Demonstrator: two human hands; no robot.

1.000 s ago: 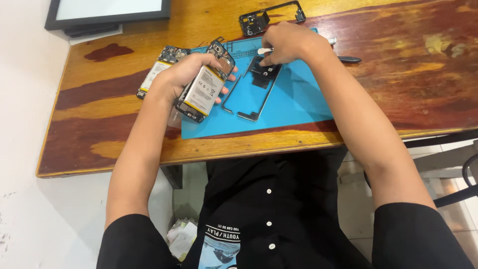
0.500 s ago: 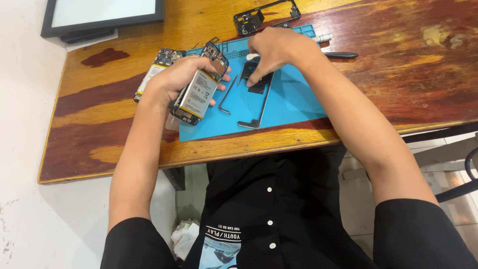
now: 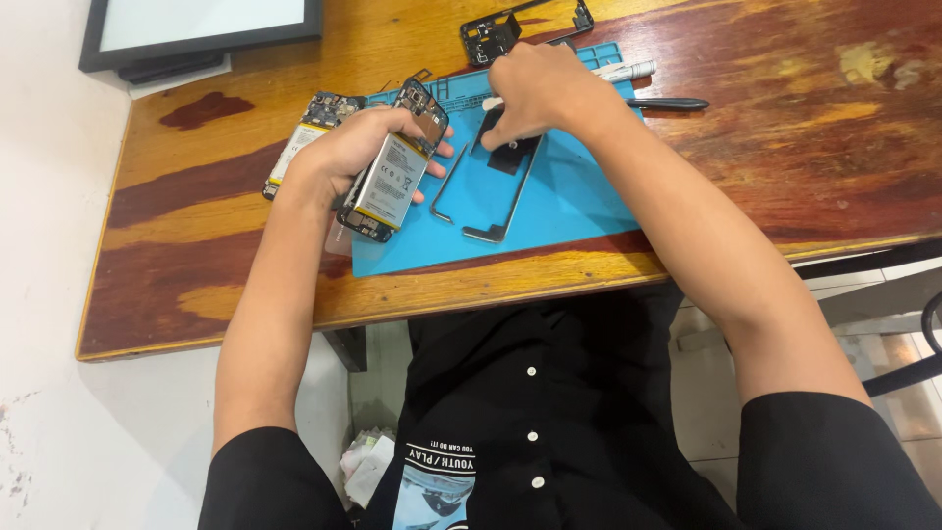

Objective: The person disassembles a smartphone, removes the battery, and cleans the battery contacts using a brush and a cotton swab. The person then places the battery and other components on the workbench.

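Left hand (image 3: 348, 152) holds an opened phone (image 3: 391, 177) above the blue mat (image 3: 549, 211); a second phone (image 3: 302, 137) lies just left. Right hand (image 3: 535, 88) pinches a black frame (image 3: 491, 177) on the mat, with a pen (image 3: 667, 103) to the right and another frame (image 3: 510, 25) on the far side.

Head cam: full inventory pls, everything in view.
opened phone: 1, silver battery, black frame, held in left hand
second opened phone: 1, lying on table, left of mat
phone frame: 1, dark, on mat under right hand
back housing: 1, black, table's far edge
mat: 1, blue, on table
pen-like tools: 2, white and black, right of mat
monitor: 1, black-framed, top left
table: 1, wooden
left hand: 1
right hand: 1
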